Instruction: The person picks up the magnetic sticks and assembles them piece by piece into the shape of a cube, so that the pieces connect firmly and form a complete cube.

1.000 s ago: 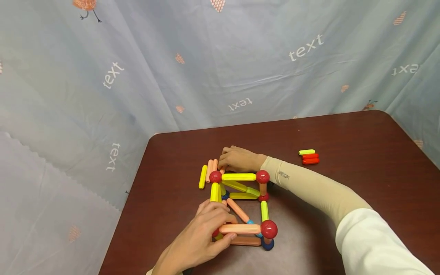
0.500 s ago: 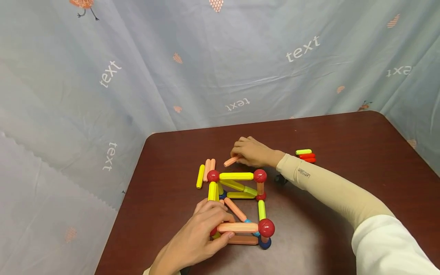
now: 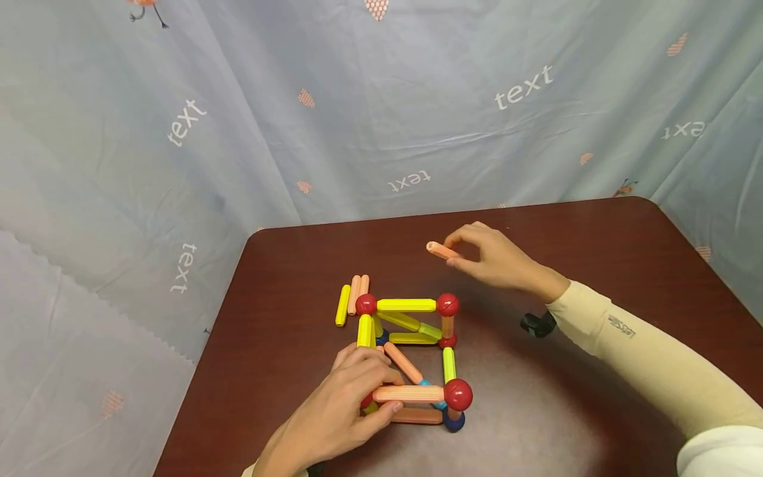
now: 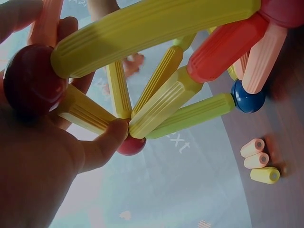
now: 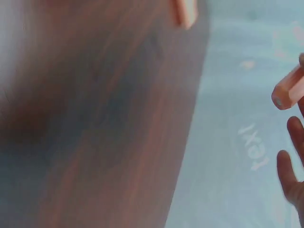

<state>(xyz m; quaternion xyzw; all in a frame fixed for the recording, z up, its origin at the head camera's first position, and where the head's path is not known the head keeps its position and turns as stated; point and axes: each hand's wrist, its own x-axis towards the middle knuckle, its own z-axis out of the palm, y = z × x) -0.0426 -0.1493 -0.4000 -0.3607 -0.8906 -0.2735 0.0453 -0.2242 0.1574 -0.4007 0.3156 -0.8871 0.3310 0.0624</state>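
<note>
My left hand [image 3: 342, 404] holds the near left corner of a frame of magnetic sticks and balls on the table. In the left wrist view the thumb lies against a red ball [image 4: 131, 145] and yellow stick [image 4: 90, 114]. The frame's near top bar is a peach stick [image 3: 411, 393] ending at a red ball [image 3: 458, 395]; a yellow stick [image 3: 407, 305] forms the far top bar. My right hand [image 3: 501, 258] pinches a loose peach stick [image 3: 440, 250] between thumb and fingers, above the table behind the frame. In the right wrist view that stick's [image 5: 287, 92] end shows.
Beyond the frame's left side lie a loose yellow stick [image 3: 342, 305] and two peach sticks [image 3: 355, 295]. The dark red table [image 3: 310, 258] meets a patterned curtain [image 3: 357, 132] at the back. A small black object [image 3: 538, 324] shows by the right wrist.
The right hand has lifted a peach stick from beside the others and carried it right. It now covers the red and green-yellow sticks at the right. The left hand keeps its hold.
</note>
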